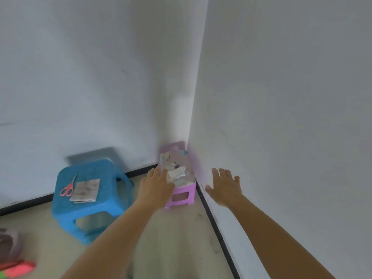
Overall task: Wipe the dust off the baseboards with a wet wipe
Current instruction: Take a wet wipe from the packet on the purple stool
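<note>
A pack of wet wipes (177,164) with a floral print lies on a small purple stool (182,195) in the room's corner, a white wipe (177,174) sticking out of its top. My left hand (156,185) rests with fingers spread against the pack's left side. To the right of the stool, my right hand (225,187) hovers open and empty in front of the right wall. Black baseboards run along the left wall (26,204) and the right wall (217,230).
A blue stool (88,202) stands left of the purple one, carrying pink scissors (68,188) and a folded cloth (85,191). Pink and grey items (14,256) lie on the floor at the lower left. Pale floor stretches between the stools and the right baseboard.
</note>
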Motion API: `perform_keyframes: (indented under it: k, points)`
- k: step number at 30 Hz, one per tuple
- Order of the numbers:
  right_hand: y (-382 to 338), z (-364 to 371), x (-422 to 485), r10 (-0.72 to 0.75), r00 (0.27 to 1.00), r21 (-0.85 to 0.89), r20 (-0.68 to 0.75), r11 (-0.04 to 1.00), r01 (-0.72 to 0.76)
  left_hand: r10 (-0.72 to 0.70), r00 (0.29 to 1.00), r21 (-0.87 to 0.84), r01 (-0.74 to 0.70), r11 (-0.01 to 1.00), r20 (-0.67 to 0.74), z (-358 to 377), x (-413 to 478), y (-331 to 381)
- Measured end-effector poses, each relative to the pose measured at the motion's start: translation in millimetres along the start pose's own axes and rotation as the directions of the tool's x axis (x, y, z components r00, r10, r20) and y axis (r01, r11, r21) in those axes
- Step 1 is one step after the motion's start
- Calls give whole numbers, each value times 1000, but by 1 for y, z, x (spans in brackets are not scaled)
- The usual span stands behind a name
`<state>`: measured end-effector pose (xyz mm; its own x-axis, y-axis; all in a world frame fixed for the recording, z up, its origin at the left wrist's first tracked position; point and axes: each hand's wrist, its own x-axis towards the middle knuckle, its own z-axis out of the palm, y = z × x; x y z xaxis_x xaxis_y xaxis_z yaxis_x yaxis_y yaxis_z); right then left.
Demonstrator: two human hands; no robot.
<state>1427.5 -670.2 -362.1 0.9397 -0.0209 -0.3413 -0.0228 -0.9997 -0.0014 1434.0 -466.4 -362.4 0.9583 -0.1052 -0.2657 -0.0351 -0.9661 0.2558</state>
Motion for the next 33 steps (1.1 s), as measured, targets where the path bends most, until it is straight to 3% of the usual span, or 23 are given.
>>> perform_keyframes:
  k: [5, 14, 20, 24, 28, 33]
  points:
    - [-5, 51, 116, -25, 993, 46, 115, 999, 20, -66, 992, -99, 77, 992, 105, 57, 110, -26]
    - [-21, 218, 324, -31, 958, 106, 286, 994, 0, -93, 937, -80, 127, 989, 336, 235, 307, -98]
    - [-38, 305, 406, -58, 954, 199, 295, 980, -2, -46, 922, 21, 41, 999, 385, 327, 372, -135]
    - [-47, 331, 435, -97, 959, 248, 265, 968, 29, 47, 914, 55, -76, 996, 402, 358, 385, -149]
    - [-53, 336, 445, -66, 970, 207, 233, 978, 17, 30, 880, 147, -112, 983, 473, 361, 386, -148]
    - [-52, 323, 435, -5, 963, 250, 271, 966, -66, -5, 786, 237, -181, 954, 618, 343, 404, -145]
